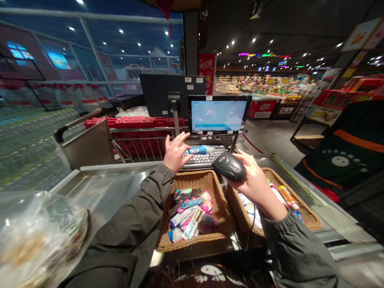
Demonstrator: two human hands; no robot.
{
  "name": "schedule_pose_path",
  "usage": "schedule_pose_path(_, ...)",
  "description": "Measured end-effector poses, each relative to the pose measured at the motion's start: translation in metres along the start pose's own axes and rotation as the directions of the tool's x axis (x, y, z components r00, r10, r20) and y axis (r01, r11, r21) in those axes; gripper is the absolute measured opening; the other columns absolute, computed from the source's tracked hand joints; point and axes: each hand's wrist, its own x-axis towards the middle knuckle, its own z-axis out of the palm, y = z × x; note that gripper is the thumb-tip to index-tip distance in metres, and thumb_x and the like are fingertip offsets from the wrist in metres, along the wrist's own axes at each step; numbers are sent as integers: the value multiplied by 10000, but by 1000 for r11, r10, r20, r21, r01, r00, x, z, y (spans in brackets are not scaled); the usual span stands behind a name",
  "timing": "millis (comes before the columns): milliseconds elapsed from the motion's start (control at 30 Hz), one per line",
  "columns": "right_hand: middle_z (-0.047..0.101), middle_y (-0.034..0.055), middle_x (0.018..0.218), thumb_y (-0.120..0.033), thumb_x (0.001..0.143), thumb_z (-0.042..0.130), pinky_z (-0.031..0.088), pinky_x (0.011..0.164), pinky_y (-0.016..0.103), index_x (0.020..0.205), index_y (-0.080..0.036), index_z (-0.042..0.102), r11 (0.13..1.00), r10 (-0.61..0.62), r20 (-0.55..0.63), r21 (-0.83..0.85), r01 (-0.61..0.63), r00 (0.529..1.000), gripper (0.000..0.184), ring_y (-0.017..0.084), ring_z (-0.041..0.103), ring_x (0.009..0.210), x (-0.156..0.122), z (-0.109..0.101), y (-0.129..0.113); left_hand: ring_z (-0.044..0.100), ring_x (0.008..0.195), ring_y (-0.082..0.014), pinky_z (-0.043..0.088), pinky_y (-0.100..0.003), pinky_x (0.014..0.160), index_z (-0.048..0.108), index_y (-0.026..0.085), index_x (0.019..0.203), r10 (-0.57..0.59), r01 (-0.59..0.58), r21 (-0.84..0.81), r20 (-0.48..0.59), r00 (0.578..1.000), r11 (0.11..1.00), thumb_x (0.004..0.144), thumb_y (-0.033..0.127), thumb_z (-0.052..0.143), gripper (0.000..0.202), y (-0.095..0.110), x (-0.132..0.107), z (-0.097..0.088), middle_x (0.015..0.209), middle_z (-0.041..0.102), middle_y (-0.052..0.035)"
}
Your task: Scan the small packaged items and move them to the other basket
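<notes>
My left hand (176, 152) reaches over the black keyboard (204, 157), fingers spread, thumb and forefinger beside a small blue tube (199, 150) that lies on the keys; whether they grip it I cannot tell. My right hand (251, 178) is wrapped around a black handheld barcode scanner (230, 166), its head pointing left toward the tube. Behind the keyboard stands a lit touchscreen (218, 115). Below my hands sit two wicker baskets: the left one (218, 188) holds several small colourful packets, the right one (309, 218) holds tubes and packets.
A steel checkout counter (105, 188) runs under the baskets. A clear bag of goods (39, 236) lies at the near left. A second black monitor (168, 94) and a red-handled shopping cart (132, 136) stand behind. A person in dark clothing (348, 156) is at right.
</notes>
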Motion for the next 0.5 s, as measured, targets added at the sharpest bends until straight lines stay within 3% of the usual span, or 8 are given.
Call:
schedule_pose_path(333,637,141,1219,-311,755,668,354,1090,629,1040,-175,683,998,70,111,-2,-70,991,316,388,452,1331,-17,27,10,417,1400,-295,86,-636,1187,664,219,864,-45,46,-1,221,974,999,824,312,676,102,-8,-64,37,1466,513,-102)
schedule_pose_path(500,647,144,1212,-321,742,674,371,1073,632,1055,-179,680,991,131,135,6,-133,982,344,395,468,1317,-25,35,16,410,1399,-314,74,-658,1179,686,210,839,-68,79,-11,418,906,997,790,279,706,87,-5,-93,56,1460,520,-102)
